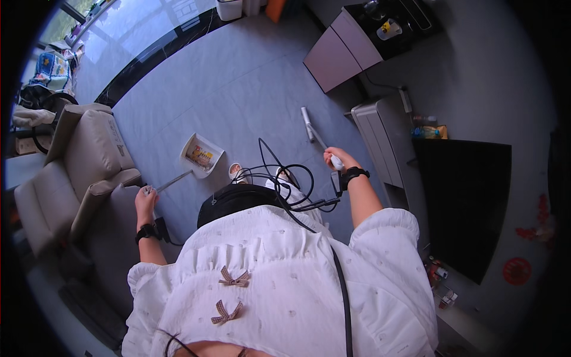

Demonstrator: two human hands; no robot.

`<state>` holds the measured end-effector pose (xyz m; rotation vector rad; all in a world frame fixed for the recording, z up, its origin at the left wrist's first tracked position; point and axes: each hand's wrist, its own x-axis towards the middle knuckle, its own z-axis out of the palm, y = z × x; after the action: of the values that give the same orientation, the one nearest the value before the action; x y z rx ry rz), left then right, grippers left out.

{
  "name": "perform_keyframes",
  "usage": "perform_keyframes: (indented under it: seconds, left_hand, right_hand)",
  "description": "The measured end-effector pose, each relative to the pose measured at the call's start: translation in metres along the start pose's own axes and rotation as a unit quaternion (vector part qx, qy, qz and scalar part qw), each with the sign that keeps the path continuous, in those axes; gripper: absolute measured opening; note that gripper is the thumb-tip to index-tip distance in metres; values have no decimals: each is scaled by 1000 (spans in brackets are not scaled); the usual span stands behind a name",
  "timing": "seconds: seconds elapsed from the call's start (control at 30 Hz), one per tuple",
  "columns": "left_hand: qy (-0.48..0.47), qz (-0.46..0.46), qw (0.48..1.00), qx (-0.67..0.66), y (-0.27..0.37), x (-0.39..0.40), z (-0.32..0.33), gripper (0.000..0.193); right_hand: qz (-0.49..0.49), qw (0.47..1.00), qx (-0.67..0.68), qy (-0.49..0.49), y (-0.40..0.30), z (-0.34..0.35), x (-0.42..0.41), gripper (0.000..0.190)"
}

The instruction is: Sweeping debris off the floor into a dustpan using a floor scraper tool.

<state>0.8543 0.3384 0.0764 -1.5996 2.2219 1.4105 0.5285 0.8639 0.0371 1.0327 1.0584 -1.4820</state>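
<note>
My left hand is closed around the end of a long dustpan handle, beside the sofa. That handle runs to a white long-handled dustpan on the tiled floor. Some yellow and red bits lie in the pan, too small to name. My right hand grips the handle of a broom or squeegee. Its narrow white head is at the floor to the right of the dustpan, apart from it. Both wrists wear black straps with small devices.
Black cables loop in front of my waist, above my slippered feet. A beige recliner sofa stands on the left. On the right are a TV cabinet, a television and a pinkish cabinet. A black floor strip crosses ahead.
</note>
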Motion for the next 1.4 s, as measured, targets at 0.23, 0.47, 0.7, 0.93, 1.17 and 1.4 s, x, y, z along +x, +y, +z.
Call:
perform_keyframes:
  seconds: [0.23,0.47,0.7,0.93,1.17,1.4]
  left_hand:
    - [-19,34,999,11,55,-20,63,20]
    - [-64,125,980,139,110,-47,136,20]
    - [-95,157,973,139,128,-46,200,20]
    - [-78,164,967,177,136,-44,235,21]
    - [-59,140,970,192,132,-50,229,22]
    - [-29,140,966,217,146,-58,240,25]
  right_hand:
    - [-69,997,36,18,-21,-112,-1,17]
    - [-47,974,-218,47,-39,-144,5,14]
    - [91,894,-439,-6,-12,-100,0,10]
    - [113,873,-447,-159,1,-86,2,14]
    - [93,936,-318,-121,-51,-73,-42,15]
    - [-43,902,-428,-45,-113,-68,-7,12]
